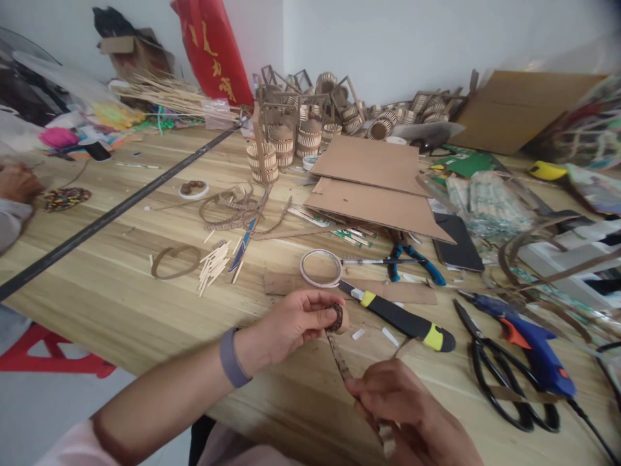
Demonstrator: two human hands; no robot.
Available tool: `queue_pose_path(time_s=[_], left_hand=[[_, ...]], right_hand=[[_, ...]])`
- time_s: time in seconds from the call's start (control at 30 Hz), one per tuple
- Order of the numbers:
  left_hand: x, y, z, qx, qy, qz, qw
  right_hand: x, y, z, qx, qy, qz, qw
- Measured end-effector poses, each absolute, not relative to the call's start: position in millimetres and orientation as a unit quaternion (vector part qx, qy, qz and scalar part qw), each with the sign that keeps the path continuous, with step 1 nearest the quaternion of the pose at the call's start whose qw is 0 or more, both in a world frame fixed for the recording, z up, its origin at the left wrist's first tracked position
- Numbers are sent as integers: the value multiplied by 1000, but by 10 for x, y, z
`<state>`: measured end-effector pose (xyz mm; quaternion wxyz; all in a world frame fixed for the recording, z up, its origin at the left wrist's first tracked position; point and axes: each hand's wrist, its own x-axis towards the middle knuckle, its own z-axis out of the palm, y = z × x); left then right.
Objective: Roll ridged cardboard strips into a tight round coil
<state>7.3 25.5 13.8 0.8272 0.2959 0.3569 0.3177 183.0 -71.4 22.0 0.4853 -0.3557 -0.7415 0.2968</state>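
Observation:
Between the thumb and fingers of my left hand [294, 323] is a small, tightly wound coil of brown corrugated cardboard [338, 317]. From the coil a loose cardboard strip [339, 358] runs down to my right hand [402, 404], whose fingers are closed round it. The strip's end hangs below that hand. Just beyond the coil lie a yellow-and-black utility knife [407, 320] and a roll of white tape [321, 268]. Black-handled scissors [504, 372] and a blue glue gun [526, 340] rest to the right of my right hand.
Cardboard sheets [369, 162] and blue-handled pliers [417, 262] lie ahead. Small stick-sided buckets [281, 142] crowd the back. Short wooden sticks [213, 265] and a strip loop [177, 262] lie left. A long dark bar [121, 207] crosses the table; another person's hand [19, 182] is beyond it.

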Motion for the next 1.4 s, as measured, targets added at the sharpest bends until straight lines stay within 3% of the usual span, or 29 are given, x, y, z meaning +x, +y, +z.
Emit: queue_pose_path(time_s=[0.47,0.7,0.97,1.17,1.4], left_hand=[[71,292,80,305,382,324,810],[69,265,94,292,366,336,817],[68,205,159,284,356,316,832],[63,199,145,283,358,301,837],[44,217,174,311,334,268,849]], right_hand=[[1781,-725,108,-338,-781,272,449],[1950,-562,294,-570,-741,28,354],[1613,-412,130,-514,-763,-72,384],[1615,-418,74,-513,-760,-52,396],[1670,-399,117,-516,-768,78,370]])
